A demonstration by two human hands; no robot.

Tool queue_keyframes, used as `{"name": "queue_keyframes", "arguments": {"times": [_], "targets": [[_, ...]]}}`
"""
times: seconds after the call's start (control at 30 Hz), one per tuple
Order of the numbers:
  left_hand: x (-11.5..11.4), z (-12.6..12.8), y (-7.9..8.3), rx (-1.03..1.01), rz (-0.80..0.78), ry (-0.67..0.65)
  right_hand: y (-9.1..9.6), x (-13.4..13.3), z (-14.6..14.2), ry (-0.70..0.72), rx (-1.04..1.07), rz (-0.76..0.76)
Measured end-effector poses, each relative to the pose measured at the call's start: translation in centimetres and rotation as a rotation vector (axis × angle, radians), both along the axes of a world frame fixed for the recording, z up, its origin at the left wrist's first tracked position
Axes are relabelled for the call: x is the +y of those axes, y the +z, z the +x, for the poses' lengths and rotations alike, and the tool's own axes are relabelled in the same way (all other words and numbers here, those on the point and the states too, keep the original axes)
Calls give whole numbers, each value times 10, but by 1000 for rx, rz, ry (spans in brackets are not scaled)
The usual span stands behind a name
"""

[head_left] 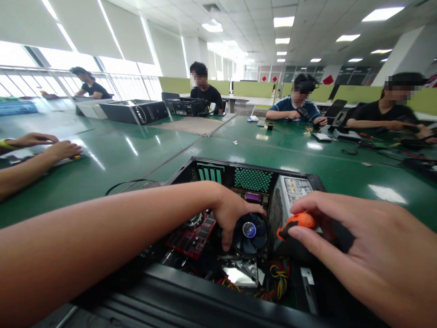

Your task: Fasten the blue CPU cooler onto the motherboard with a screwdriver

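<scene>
Your left hand (234,210) spanned cooling fan (249,230), grip unclear; your right hand (368,239) pinched orange handle (303,220). Fan work seemed underway; next move likely called for steadying fan.

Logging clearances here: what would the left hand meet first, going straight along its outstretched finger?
Likely the power supply, its perforated side facing the left hand; depth beside the fan is unclear.

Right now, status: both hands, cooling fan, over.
Left hand at rim of cooling fan. Right hand pinching orange-black tool handle. Fan inside computer case. Left forearm partly hiding red circuit board.
</scene>
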State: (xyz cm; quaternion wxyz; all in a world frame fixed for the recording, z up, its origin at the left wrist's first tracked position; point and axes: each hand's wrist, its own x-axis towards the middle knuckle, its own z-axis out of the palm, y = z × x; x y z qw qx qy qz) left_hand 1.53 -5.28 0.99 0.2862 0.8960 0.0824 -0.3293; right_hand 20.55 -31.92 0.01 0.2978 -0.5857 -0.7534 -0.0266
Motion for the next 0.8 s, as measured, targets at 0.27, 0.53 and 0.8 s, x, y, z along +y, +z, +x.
{"name": "queue_keyframes", "arguments": {"times": [0.27, 0.53, 0.8], "targets": [[1, 0, -2, -11, 7, -10, -3, 0, -3, 14, 20, 2], [1, -1, -2, -12, 3, -20, -6, -3, -2, 29, 38, -2], [0, -1, -6, -43, -14, -17, -8, -4, -5, 51, 66, -14]]}}
